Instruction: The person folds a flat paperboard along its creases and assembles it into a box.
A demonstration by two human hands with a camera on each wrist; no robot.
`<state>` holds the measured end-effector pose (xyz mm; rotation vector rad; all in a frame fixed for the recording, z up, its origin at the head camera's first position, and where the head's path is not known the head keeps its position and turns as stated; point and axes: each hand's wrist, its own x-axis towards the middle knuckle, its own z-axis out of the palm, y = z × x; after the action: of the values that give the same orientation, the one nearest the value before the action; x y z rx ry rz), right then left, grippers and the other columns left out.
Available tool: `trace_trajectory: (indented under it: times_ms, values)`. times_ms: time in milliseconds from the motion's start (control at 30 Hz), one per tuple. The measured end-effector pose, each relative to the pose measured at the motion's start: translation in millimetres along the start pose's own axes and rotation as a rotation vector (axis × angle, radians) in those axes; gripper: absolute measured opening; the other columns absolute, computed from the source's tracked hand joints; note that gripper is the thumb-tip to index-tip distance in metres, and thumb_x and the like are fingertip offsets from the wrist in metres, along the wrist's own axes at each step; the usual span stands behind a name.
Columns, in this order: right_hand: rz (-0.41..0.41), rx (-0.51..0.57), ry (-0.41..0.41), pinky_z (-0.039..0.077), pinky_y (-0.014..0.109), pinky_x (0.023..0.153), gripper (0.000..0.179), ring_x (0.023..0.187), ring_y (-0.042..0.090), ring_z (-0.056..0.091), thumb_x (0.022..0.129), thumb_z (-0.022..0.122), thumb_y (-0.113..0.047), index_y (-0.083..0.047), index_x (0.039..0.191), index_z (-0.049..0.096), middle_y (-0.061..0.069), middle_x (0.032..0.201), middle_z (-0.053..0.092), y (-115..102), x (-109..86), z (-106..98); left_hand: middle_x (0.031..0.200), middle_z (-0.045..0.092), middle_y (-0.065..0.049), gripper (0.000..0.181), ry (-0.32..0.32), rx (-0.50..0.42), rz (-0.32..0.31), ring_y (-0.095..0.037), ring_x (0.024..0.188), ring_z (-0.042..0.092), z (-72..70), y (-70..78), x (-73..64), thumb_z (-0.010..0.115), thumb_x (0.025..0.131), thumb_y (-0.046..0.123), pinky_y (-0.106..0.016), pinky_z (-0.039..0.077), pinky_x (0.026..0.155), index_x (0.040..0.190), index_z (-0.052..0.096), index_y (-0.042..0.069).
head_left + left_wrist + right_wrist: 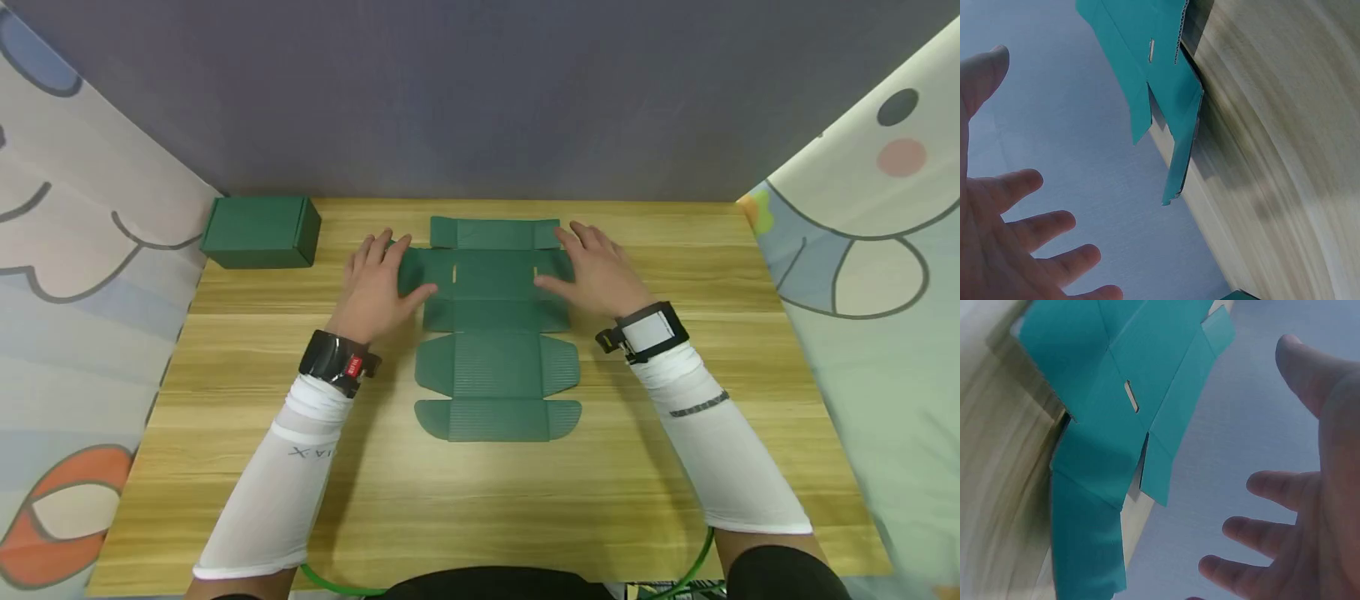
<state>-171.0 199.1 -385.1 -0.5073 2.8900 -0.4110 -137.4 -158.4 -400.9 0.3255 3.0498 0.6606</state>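
Left hand point(373, 293) and right hand point(603, 273) are hovering wide, holding nothing, flanking the unfolded green cardboard point(497, 362); uneven pressing could be skewing its side flaps point(559, 365).

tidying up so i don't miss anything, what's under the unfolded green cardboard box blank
Wooden tabletop shows around the green cardboard box blank and through its slots. The rest beneath is covered, so whether anything flat lies there can't be seen.

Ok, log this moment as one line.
green cardboard: unfolded on table; left hand: open, near its left edge; right hand: open, near its right edge; green box: closed, far left
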Motion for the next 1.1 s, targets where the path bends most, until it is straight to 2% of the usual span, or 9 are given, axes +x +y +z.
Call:
trace_trajectory:
  times_ms: [267,433,633,833,1100]
  values:
    - [-0.007,-0.020,-0.057,0.025,0.069,0.125,0.084,0.157,0.049,0.025,0.099,0.064,-0.053,-0.010,0.163,0.030,0.023,0.170,0.027,1.5,35.7,1.3,0.168,0.029,-0.025,0.085,0.062,-0.069,-0.092,-0.050,0.154,0.028,6.4,-8.3,4.4,0.068,0.097,0.053,-0.068,0.026,0.124,0.161,0.035,0.007]
    - [0.001,-0.065,-0.065,0.032,0.068,0.121,0.076,0.153,0.048,0.032,0.103,0.061,-0.046,-0.008,0.163,0.031,0.023,0.168,0.033,4.9,59.0,7.1,0.156,0.043,-0.028,0.077,0.112,-0.065,-0.145,-0.050,0.143,0.042,12.3,-14.0,4.5,0.069,0.098,0.042,-0.060,0.036,0.121,0.156,0.040,0.001]
    - [-0.001,-0.112,-0.053,0.038,0.063,0.119,0.067,0.150,0.046,0.038,0.105,0.060,-0.037,-0.007,0.160,0.036,0.022,0.164,0.039,7.0,81.6,11.7,0.138,0.058,-0.028,0.057,0.172,-0.022,-0.161,-0.048,0.127,0.056,18.9,-18.2,5.4,0.071,0.097,0.024,-0.058,0.045,0.112,0.145,0.054,-0.001]
    - [-0.013,-0.169,-0.050,0.044,0.060,0.115,0.058,0.144,0.044,0.046,0.104,0.063,-0.031,-0.006,0.154,0.046,0.022,0.158,0.047,8.6,94.4,15.8,0.136,0.061,-0.026,0.046,0.159,0.007,-0.179,-0.049,0.123,0.059,26.2,-21.2,7.5,0.071,0.097,0.018,-0.059,0.049,0.106,0.139,0.061,0.001]
    - [-0.020,-0.187,-0.055,0.045,0.059,0.113,0.055,0.140,0.044,0.047,0.102,0.068,-0.029,-0.006,0.149,0.053,0.022,0.152,0.052,15.2,94.7,19.5,0.136,0.060,-0.025,0.046,0.139,0.000,-0.178,-0.047,0.123,0.059,28.5,-23.1,8.7,0.072,0.097,0.018,-0.059,0.049,0.106,0.139,0.062,0.002]
